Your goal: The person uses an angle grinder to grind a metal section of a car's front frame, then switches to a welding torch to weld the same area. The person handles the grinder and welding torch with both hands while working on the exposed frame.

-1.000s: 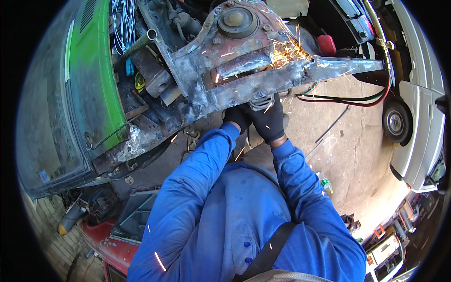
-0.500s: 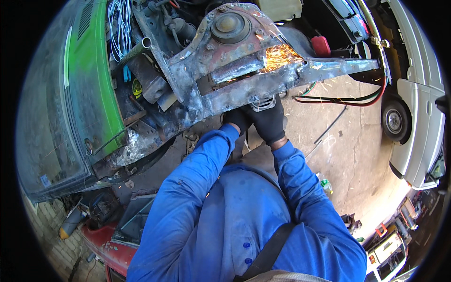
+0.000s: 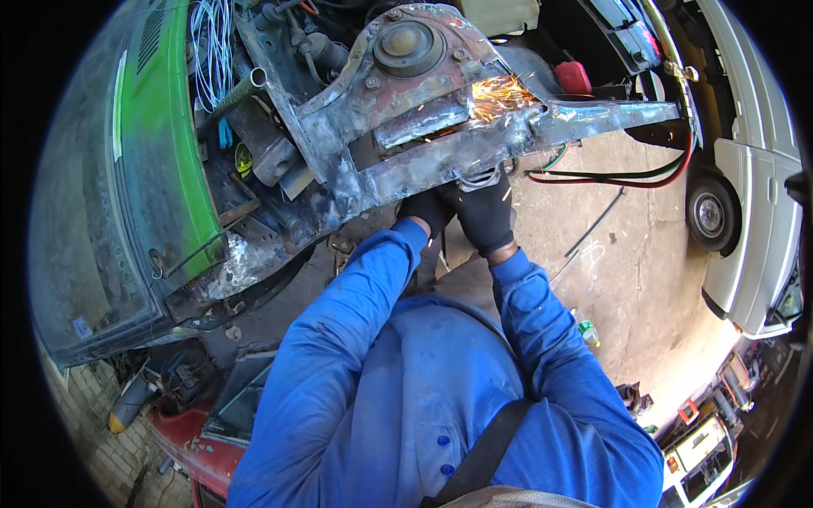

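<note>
Both my hands, in black gloves, are close together just below a worn metal beam [image 3: 432,169] of a stripped vehicle front. My right hand [image 3: 486,218] is closed around a grinder [image 3: 481,180], of which only a grey rim shows at the beam's lower edge. Beside it, my left hand [image 3: 430,210] is closed too and pressed up to the tool; its fingers are mostly hidden. Orange sparks [image 3: 501,97] spray through the gap above the beam, next to a rusty round mount [image 3: 409,48]. The grinder's disc is out of sight behind the metal.
A green body panel [image 3: 182,127] and coiled pale wire [image 3: 212,51] lie left. Red and black cables [image 3: 627,180] hang at the right beam end. A white vehicle [image 3: 754,195] stands far right, a red car part [image 3: 195,440] lower left. A thin rod [image 3: 595,223] lies on the floor.
My hands keep their place under the beam and the sparks still fly, with a slightly different spread. The whole view has shifted slightly.
</note>
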Motion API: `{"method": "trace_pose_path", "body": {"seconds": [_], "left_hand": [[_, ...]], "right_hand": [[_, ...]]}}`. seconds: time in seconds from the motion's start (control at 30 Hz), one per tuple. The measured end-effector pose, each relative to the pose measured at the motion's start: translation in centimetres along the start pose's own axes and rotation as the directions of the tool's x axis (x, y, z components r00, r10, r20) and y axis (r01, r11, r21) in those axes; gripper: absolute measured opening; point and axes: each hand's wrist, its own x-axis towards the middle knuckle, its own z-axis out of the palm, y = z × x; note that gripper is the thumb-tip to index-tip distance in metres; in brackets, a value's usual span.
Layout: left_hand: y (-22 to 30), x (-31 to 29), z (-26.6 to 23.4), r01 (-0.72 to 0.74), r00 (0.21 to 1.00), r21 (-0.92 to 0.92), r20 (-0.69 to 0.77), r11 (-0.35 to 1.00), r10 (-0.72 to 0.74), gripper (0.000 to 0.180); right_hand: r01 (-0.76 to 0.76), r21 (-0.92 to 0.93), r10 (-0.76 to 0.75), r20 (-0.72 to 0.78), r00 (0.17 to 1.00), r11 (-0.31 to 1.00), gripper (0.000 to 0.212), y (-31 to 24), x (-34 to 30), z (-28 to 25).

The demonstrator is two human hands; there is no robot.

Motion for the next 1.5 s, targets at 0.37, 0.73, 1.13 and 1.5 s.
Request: {"method": "trace_pose_path", "body": {"seconds": [0.37,0.73,1.13,1.5], "left_hand": [[-0.6,-0.5,-0.1,0.019,0.999,-0.039,-0.026,0.999,-0.02,0.055],[1.0,0.1,-0.7,0.046,0.998,-0.04,-0.043,0.998,-0.048,0.051],[-0.9,-1.3,1.7,-0.054,0.999,0.086,-0.003,0.995,0.054,0.051],[-3.3,-3.0,6.2,-0.028,0.973,-0.938,-0.105,0.346,-0.207,0.049]], "right_hand": [[-0.01,0.085,0.009,0.013,1.0,0.996,0.066,-1.0,-0.1,0.2],[0.062,-0.067,-0.06,0.031,0.998,0.996,0.058,-1.0,1.3,-1.1],[-0.041,0.016,0.04,0.071,0.997,0.999,0.075,-1.2,-0.2,-0.4],[-0.052,-0.016,0.054,0.213,0.976,0.999,0.077,-0.5,-1.1,0.8]]}}
